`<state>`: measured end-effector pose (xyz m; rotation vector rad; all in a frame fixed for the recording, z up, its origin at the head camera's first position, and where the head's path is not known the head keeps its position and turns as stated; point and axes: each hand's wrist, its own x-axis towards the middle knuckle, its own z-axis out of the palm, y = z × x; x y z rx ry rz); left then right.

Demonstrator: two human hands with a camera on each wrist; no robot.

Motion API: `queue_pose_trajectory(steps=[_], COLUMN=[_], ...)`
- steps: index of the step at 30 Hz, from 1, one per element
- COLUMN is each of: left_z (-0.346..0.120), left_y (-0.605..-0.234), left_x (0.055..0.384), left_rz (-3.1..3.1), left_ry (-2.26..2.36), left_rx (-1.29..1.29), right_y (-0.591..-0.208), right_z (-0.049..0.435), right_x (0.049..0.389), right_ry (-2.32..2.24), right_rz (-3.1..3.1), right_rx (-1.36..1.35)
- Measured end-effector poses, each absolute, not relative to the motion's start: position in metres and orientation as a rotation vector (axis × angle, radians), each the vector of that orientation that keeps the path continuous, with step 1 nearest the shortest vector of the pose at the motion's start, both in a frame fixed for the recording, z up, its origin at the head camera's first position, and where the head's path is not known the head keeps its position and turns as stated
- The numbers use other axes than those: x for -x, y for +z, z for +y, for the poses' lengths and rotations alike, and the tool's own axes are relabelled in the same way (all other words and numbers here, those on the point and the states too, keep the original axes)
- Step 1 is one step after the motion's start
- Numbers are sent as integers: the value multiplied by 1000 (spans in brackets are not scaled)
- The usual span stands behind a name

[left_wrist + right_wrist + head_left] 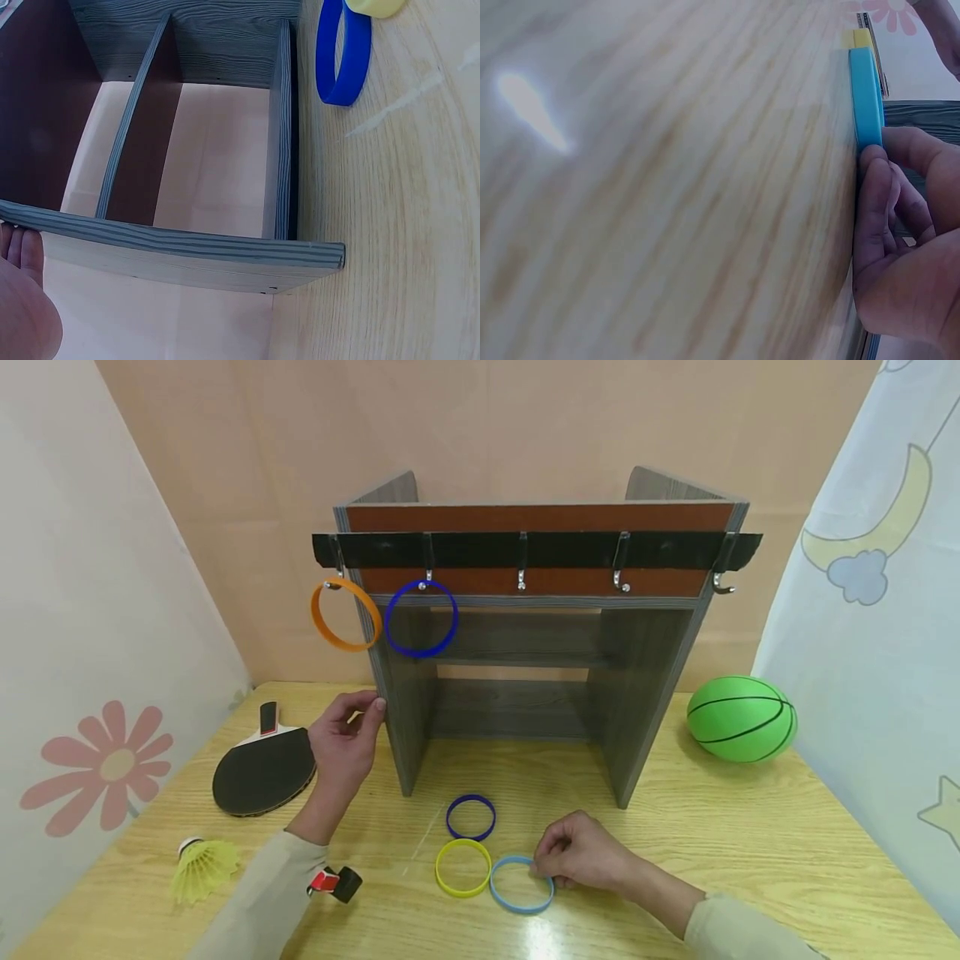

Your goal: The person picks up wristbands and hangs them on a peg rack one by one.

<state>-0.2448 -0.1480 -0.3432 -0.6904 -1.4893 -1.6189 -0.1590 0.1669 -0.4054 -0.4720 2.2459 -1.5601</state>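
My left hand (347, 739) holds the front edge of the left side panel of a grey wooden shelf unit (397, 735), thumb at the edge; in the left wrist view its fingertips (31, 251) show against the panel's outer face. My right hand (581, 852) pinches the right side of a light blue silicone wristband (522, 911) that lies on the table. Beside that band lie a yellow wristband (462, 894) and a dark blue wristband (471, 837). From the hooks on the unit's black rail (480, 550) hang an orange wristband (318, 617) and a blue wristband (420, 653).
Several metal hooks line the rail, including a bare middle hook (521, 578). A table tennis bat (264, 772) and a yellow shuttlecock (204, 868) lie at the left of the wooden table (750, 843). A green ball (741, 718) sits at the right.
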Motion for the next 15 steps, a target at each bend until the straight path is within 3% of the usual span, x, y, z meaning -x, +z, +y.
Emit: queue_pose_trajectory(steps=[15], left_z=[-148], left_y=[-344], left_x=[244], left_rz=[-1496], left_ry=[-1623], left_rx=[686], right_y=[-403], right_z=[174], right_x=[159], right_ry=[-1569], right_rz=[2175], right_rx=[454])
